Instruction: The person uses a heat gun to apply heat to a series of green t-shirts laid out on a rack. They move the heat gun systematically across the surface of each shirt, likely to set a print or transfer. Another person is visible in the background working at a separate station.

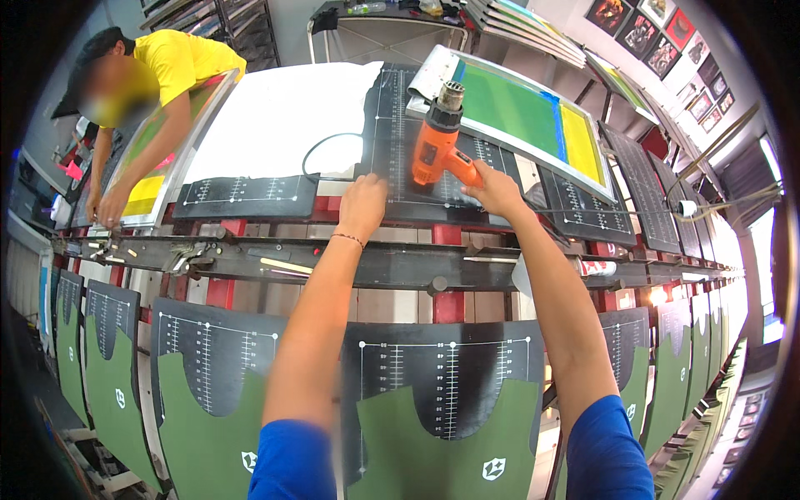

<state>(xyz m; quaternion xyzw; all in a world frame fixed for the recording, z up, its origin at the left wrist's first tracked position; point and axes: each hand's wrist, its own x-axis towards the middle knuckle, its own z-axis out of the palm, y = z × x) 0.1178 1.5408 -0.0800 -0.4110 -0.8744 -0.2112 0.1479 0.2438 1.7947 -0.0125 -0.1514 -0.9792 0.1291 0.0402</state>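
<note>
My right hand [497,193] is wrapped round the handle of an orange and black heat gun [439,143]. The gun stands with its metal nozzle up over a black printing board [400,187] marked with white scale lines. At the near left edge of that board, my left hand [363,202] is closed, its fingertips hidden. A thin black cable [307,157] loops over a white sheet [275,112] and ends beside this hand; whether the hand grips it does not show. Right of the gun, a framed green and yellow screen [521,112] lies across the boards.
A metal rail [400,267] runs across the middle, with sticks and a tube [596,267] on it. Green garment pieces [450,442] lie on the near boards. At the left, a co-worker in yellow [179,67] leans over another screen [146,196]. A table [387,25] stands behind.
</note>
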